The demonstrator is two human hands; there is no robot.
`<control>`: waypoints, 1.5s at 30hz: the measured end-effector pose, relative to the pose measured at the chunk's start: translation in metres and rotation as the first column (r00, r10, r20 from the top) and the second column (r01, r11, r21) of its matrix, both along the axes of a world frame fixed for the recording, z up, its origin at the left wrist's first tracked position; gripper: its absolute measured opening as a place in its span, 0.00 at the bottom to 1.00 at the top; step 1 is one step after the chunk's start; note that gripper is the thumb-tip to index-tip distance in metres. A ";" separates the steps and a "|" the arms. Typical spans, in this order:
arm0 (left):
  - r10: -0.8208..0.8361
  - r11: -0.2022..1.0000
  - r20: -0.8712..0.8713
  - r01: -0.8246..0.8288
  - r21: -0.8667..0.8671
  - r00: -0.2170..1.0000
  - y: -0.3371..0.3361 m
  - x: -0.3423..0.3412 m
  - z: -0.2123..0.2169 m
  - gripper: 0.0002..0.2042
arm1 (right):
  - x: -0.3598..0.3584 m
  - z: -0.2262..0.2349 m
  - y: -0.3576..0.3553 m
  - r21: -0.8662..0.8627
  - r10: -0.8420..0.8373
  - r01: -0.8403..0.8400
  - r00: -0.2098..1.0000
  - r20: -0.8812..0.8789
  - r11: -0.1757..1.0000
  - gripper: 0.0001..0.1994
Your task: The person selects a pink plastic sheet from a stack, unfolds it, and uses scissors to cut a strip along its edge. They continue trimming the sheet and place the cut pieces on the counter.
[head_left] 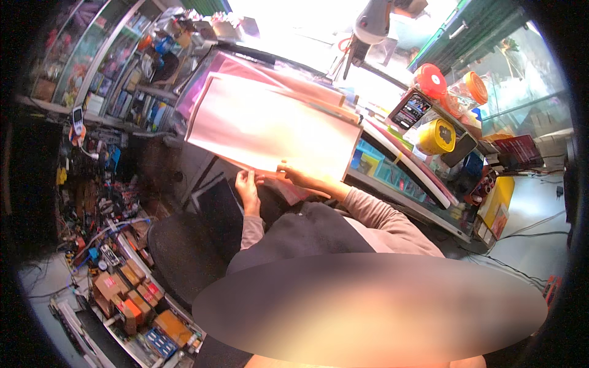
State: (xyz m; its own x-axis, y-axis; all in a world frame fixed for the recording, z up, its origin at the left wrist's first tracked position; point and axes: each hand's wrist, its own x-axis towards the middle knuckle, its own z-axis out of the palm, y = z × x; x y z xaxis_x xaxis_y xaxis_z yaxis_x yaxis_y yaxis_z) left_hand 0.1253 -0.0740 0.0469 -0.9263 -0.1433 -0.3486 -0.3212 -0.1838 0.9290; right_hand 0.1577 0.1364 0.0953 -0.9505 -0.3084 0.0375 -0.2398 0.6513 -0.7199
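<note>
A large pale pink sheet (264, 122), paper or thin film, lies slanted across the counter in front of me, its middle washed out by glare. Its near edge is pinched between the thumb and fingers of my left hand (248, 191). A little to the right, my right hand (304, 178) has its fingers bent around the same edge; part of its grip is hidden. Under the far side of this sheet are more pink sheets (230, 64).
Right of the sheet, long rolls (408, 162) lie on a glass display counter (392, 184). Beyond them stand a red-lidded jar (429, 81) and a yellow-lidded container (437, 136). A desk lamp head (372, 24) hangs at the back. Small boxes (138, 294) crowd the lower left beside a black chair (184, 251).
</note>
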 end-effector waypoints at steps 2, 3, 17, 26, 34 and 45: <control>-0.024 1.000 -0.034 0.024 -0.004 0.999 0.006 -0.007 0.009 0.09 | -0.011 0.014 0.006 0.028 -0.079 0.086 0.979 -0.188 0.996 0.11; 0.001 1.000 0.044 0.000 -0.020 0.999 0.007 -0.010 0.013 0.09 | -0.013 0.021 0.006 0.068 -0.105 0.123 0.968 -0.226 0.990 0.11; 0.011 0.981 0.122 -0.035 0.191 0.992 0.021 -0.020 -0.002 0.13 | -0.059 0.049 0.032 0.167 0.610 -0.637 0.769 0.190 0.752 0.36; 0.018 1.000 -0.116 -0.020 -0.010 0.993 0.029 -0.024 -0.007 0.10 | -0.293 0.195 0.208 0.243 -0.323 0.485 0.807 -0.495 0.840 0.22; -0.032 0.672 -0.198 -0.125 -0.730 0.980 0.026 -0.020 -0.012 0.20 | -0.193 -0.025 0.089 0.603 -0.042 0.223 0.954 -0.298 0.766 0.31; 0.253 0.832 -0.195 -0.316 -0.456 0.948 0.028 -0.029 -0.051 0.16 | -0.174 -0.026 0.061 0.509 -0.293 0.462 0.878 -0.378 0.726 0.19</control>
